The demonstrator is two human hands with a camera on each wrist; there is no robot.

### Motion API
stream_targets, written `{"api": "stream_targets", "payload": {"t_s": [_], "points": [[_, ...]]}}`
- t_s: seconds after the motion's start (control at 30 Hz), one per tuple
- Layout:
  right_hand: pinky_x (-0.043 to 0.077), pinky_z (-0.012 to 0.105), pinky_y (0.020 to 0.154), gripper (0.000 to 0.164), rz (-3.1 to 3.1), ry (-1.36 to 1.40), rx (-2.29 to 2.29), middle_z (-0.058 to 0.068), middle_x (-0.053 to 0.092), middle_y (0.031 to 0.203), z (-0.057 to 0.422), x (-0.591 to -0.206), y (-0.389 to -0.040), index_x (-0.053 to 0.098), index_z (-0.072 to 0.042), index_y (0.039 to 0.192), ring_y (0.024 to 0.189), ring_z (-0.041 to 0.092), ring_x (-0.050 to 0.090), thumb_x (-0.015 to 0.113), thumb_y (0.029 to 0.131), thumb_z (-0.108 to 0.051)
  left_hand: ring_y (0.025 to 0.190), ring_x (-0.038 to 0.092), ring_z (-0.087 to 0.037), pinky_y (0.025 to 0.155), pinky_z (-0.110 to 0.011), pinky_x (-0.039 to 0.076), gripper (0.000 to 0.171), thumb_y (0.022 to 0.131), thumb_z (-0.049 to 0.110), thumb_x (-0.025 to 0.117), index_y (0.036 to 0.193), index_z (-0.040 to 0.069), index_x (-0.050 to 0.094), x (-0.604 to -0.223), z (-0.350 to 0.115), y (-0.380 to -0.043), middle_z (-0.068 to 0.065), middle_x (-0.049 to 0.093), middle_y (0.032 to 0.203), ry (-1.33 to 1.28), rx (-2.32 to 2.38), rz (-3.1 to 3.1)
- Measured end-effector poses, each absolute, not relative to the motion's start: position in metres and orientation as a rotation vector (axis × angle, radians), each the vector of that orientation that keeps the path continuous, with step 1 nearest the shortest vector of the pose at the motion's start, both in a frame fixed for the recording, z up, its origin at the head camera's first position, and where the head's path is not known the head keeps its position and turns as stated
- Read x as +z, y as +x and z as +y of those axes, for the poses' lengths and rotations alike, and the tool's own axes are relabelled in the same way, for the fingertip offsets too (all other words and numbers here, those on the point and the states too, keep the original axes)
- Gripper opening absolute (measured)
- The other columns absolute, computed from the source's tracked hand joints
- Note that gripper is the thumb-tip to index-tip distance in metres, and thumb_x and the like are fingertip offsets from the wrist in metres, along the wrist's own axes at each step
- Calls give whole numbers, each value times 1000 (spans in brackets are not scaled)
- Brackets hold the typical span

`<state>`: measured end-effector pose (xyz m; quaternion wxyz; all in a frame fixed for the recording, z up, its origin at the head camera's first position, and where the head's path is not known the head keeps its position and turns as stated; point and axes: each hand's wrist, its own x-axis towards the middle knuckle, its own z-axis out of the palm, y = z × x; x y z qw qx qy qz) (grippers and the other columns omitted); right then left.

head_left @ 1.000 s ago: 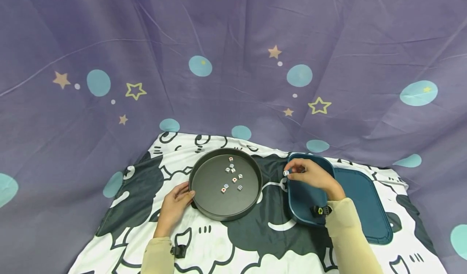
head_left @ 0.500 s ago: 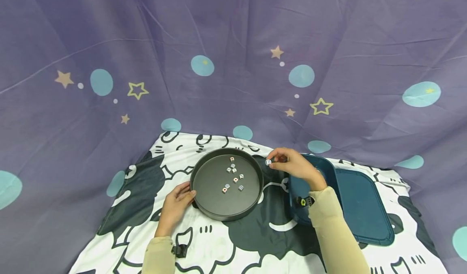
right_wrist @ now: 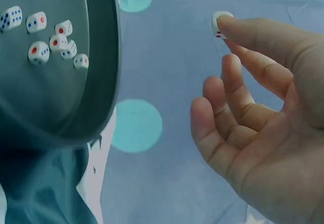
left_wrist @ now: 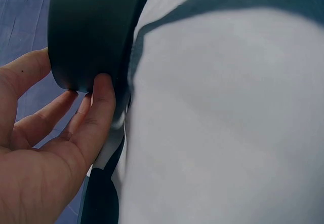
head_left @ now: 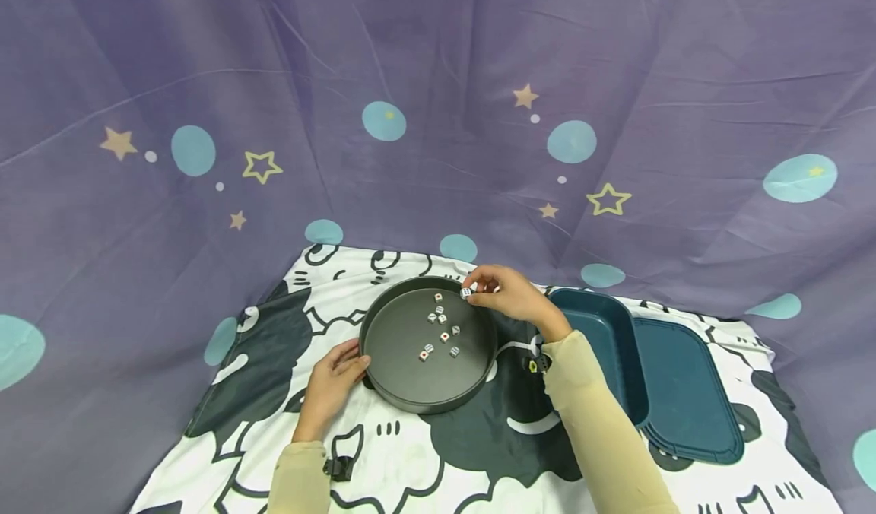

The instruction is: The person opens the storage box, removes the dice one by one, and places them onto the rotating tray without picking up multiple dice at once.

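My right hand pinches a white die between thumb and fingertips, over the far right rim of a round dark baking pan. In the right wrist view the pinched die shows red pips, and the other fingers stay loosely bent. Several white dice with red and blue pips lie spread on the pan's floor. At the pan's left side my left hand holds it, the thumb at the rim. The left wrist view has its fingertips against the outer wall.
To the right stands a deep blue rectangular container, partly covered by my right forearm. Its matching flat lid lies beside it. A black-and-white cartoon cloth spreads underneath, and a purple curtain hangs behind.
My right hand has carried the die leftward from above the blue container to the pan's rim. My left hand keeps its place on the pan.
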<state>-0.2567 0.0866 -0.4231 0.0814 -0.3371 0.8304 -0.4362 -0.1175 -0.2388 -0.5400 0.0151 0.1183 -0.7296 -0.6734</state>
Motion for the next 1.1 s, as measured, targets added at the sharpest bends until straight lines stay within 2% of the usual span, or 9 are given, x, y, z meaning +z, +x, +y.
{"api": "stream_targets", "payload": {"t_s": [0.23,0.5,0.7,0.8,0.93,1.1], "points": [[45,28,58,19,2495,-1020,-1369,1,62,82,64,-431,-263,73,-7,107,70,20,55,76,89,-11,117,61,-26,90,-25,56,50,95,8,70,141,0,51,-541,-239,-117,-22,55,138,360,-2109,-2248],[44,28,57,19,2480,-962,-1398,4,61,83,51,-436,-267,72,-5,108,70,26,56,74,89,-7,113,63,-21,89,-26,57,50,94,8,71,140,-1,53,-542,-240,-116,-22,56,137,366,-2120,-2226],[45,28,57,17,2488,-934,-1399,5,62,83,47,-436,-268,73,-9,107,69,22,57,74,90,-7,115,62,-24,90,-26,57,49,94,8,71,140,-1,53,-540,-239,-115,-23,55,137,371,-2121,-2229],[45,28,57,17,2484,-942,-1416,5,62,81,45,-436,-268,73,-7,107,67,19,57,74,89,-7,116,62,-26,90,-26,57,49,95,7,70,140,-1,53,-540,-239,-115,-23,55,137,365,-2117,-2230],[44,27,57,23,2486,-936,-1451,5,61,80,43,-437,-269,71,-5,111,65,17,56,74,88,-5,118,60,-29,91,-26,56,48,96,7,69,140,-1,53,-540,-238,-116,-23,55,138,363,-2101,-2244],[45,27,58,27,2506,-872,-1455,4,63,82,44,-437,-269,69,-9,118,66,17,57,73,91,-8,120,59,-30,91,-25,56,49,96,10,70,140,-1,53,-540,-239,-116,-23,54,138,368,-2091,-2251]]}}
